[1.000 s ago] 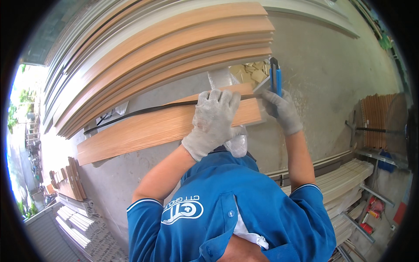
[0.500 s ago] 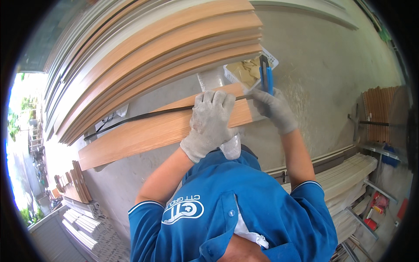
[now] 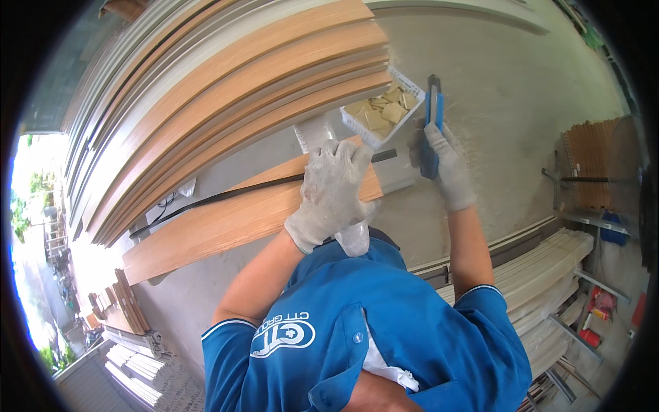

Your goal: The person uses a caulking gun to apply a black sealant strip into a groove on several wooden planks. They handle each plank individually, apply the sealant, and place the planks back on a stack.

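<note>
My left hand (image 3: 331, 192), in a grey work glove, presses down on a long wood-coloured plank (image 3: 220, 233). Its fingers bend over a thin black strip (image 3: 220, 196) running lengthwise along the plank, and the thumb points out to the right. The strip's right end (image 3: 384, 156) sticks out past that hand. To the right of it, over the floor, my gloved right hand (image 3: 452, 161) is closed around a long blue-and-black hand tool (image 3: 432, 123), held upright; its exact kind is not clear. Part of the right fingers is hidden behind the tool.
A white basket (image 3: 350, 123) of tan flat pieces stands beyond the plank's right end. A large stack of wood-coloured and white boards (image 3: 226, 103) fills the far left. More pale profiles (image 3: 542, 275) lie at the right, and bundled strips (image 3: 137, 371) at the lower left.
My right hand has moved away from the strip's end, out to the right, with the tool in it. The strip's end now shows free. My left hand stays on the plank.
</note>
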Motion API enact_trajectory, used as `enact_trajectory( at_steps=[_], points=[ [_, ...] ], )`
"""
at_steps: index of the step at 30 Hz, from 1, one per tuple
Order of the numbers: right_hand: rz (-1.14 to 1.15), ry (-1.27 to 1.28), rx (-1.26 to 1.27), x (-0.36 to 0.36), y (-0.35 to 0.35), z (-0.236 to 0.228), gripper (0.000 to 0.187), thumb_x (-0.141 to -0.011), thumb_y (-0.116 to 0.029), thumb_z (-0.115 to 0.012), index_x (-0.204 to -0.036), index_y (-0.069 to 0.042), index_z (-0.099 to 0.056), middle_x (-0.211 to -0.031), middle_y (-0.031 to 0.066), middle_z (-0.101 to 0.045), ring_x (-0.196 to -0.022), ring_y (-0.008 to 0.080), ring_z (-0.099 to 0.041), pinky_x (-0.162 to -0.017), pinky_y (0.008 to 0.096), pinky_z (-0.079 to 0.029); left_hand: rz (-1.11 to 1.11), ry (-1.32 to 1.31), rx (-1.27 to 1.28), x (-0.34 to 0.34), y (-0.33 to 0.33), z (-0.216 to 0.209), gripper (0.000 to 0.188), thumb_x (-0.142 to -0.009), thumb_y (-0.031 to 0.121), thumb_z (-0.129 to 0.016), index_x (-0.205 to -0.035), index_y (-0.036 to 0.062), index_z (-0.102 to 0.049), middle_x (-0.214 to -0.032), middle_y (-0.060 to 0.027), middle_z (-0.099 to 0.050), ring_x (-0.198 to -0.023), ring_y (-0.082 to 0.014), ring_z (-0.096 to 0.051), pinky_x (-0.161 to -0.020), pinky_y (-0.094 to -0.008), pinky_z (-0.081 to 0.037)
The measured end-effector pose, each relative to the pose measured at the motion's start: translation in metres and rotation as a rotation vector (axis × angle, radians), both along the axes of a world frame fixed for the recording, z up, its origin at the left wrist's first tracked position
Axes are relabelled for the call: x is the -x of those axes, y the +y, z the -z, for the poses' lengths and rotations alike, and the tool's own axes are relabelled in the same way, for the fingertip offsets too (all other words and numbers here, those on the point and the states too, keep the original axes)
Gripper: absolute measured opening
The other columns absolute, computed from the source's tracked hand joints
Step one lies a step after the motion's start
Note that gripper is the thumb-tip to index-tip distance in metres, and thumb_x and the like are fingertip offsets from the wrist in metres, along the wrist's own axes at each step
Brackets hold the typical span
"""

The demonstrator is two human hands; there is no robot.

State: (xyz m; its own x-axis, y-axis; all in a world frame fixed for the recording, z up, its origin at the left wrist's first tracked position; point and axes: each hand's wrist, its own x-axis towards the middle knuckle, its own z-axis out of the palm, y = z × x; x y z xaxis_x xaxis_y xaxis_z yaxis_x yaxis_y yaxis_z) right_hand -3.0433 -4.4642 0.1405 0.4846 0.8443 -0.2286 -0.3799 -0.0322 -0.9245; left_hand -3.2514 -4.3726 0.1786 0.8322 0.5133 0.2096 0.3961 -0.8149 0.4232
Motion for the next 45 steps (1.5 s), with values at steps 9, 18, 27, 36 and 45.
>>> enact_trajectory(
  at_steps=[9, 18, 27, 36, 45],
  points=[
    [-0.024, 0.508, -0.58, 0.01, 0.016, -0.034, 0.022, -0.105, -0.021, -0.056, -0.117, -0.004, -0.061, -0.12, 0.0142, -0.063, -0.116, 0.0285, -0.063, -0.102, 0.0424, -0.054, -0.013, -0.299, -0.053, 0.006, -0.006, -0.015, 0.059, -0.074, 0.038, -0.084, -0.119, 0.0063, -0.062, -0.107, -0.0148, -0.063, -0.1, -0.0348, -0.06, -0.084, -0.0457, -0.046],
    [0.05, -0.967, -0.424, 0.033, 0.025, -0.108, 0.046, -0.095, -0.025, -0.068, -0.134, -0.003, -0.057, -0.127, 0.0141, -0.066, -0.118, 0.0284, -0.063, -0.102, 0.0411, -0.051, -0.13, -0.347, 0.416, 0.037, 0.008, -0.037, 0.03, -0.09, 0.032, -0.074, -0.1, 0.0036, -0.072, -0.076, -0.0144, -0.066, -0.067, -0.0335, -0.063, -0.063, -0.0411, -0.048],
    [-0.807, -1.629, -0.184, 0.027, 0.067, -0.124, 0.035, -0.082, -0.022, -0.076, -0.113, -0.009, -0.066, -0.095, 0.0135, -0.068, -0.089, 0.0348, -0.067, -0.076, 0.0424, -0.052, -0.123, -0.388, 0.258, 0.106, 0.057, -0.035, 0.043, -0.082, 0.035, -0.079, -0.108, 0.0025, -0.07, -0.105, -0.0187, -0.071, -0.096, -0.0338, -0.069, -0.082, -0.0401, -0.055],
    [-0.86, -1.37, -0.031, 0.021, 0.079, -0.096, 0.026, -0.091, -0.022, -0.069, -0.114, -0.011, -0.064, -0.09, 0.0138, -0.07, -0.084, 0.0354, -0.068, -0.074, 0.0443, -0.052, -0.483, 0.117, -0.157, 0.246, 0.09, -0.01, 0.028, -0.081, 0.028, -0.078, -0.1, 0.008, -0.071, -0.092, -0.0083, -0.071, -0.092, -0.0284, -0.065, -0.084, -0.0431, -0.047],
    [-0.953, -1.443, -0.067, 0.012, 0.093, -0.095, 0.028, -0.088, -0.027, -0.072, -0.112, -0.014, -0.067, -0.088, 0.0128, -0.07, -0.081, 0.0336, -0.069, -0.072, 0.044, -0.053, -0.763, 0.078, -0.35, 0.23, 0.033, 0.007, 0.009, -0.085, 0.016, -0.073, -0.087, 0.0105, -0.066, -0.084, -0.0055, -0.065, -0.092, -0.0288, -0.06, -0.084, -0.0411, -0.042]
  ],
)
